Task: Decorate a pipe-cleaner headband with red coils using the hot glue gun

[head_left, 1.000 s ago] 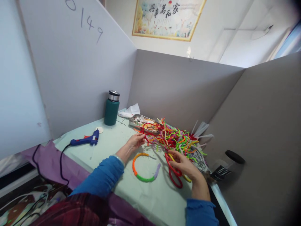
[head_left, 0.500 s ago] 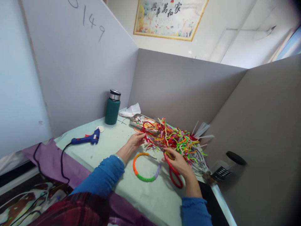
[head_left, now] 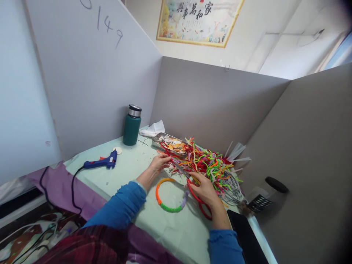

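From my remote seat, far left: blue glue gun (head_left: 100, 164) lying on its side on the green-covered table (head_left: 121, 172), just beside a pale disc (head_left: 118, 150). Then green bottle (head_left: 131, 129), upright. Left hand (head_left: 158, 164): fingertips pinched together, I see a red pipe cleaner (head_left: 165, 147) in them, looping up in front of the metal tray (head_left: 155, 145) of small pieces. Nearer me, curved band (head_left: 170, 209) flat on the table between the hands, orange, green and lavender, ends apart. Right hand (head_left: 203, 189): curled around the handles of the scissors (head_left: 180, 168), blades toward the left fingertips; can't tell if they touch the strand. Beyond that hand, a tangled pipe-cleaner pile (head_left: 210, 165), grey wires (head_left: 233, 190) at its right edge, clear strips (head_left: 237, 151) behind.
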A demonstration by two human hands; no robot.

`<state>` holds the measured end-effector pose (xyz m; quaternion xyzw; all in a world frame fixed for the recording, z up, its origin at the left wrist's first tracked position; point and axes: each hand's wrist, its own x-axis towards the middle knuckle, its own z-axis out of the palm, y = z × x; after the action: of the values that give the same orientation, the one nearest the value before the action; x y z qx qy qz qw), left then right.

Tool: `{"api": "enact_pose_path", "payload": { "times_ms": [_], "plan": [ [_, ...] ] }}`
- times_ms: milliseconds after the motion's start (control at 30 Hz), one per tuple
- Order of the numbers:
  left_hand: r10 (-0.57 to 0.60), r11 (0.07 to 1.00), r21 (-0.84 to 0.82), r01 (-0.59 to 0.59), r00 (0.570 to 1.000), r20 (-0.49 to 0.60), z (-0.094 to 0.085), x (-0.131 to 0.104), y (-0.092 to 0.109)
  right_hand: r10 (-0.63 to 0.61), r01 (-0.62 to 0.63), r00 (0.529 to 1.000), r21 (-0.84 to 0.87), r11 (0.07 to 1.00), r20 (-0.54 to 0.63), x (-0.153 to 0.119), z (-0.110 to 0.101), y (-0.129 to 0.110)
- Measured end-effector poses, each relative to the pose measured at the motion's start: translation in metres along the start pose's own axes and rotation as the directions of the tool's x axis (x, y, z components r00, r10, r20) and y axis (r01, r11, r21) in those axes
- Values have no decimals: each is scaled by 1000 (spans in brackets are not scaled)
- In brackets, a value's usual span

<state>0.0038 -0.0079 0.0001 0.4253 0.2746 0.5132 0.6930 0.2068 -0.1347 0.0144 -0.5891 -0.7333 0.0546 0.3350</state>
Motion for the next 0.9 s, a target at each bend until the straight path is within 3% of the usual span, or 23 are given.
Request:
{"api": "enact_pose_path", "payload": {
  "times_ms": [500, 700, 900],
  "plan": [
    [-15, 1000, -5, 15, 998, 54, 0, 0, 0, -18, 16, 999, -32, 999, -44, 2, 5, 5],
    [-36, 999, 4, 36, 999, 17, 1, 0, 1, -32, 26, 998, -117, 993, -50, 2, 8, 4],
    [-68, 993, -101, 67, 998, -7, 2, 0, 2, -20, 14, 998, -100, 995, -59, 3, 12, 2]
  ]
}}
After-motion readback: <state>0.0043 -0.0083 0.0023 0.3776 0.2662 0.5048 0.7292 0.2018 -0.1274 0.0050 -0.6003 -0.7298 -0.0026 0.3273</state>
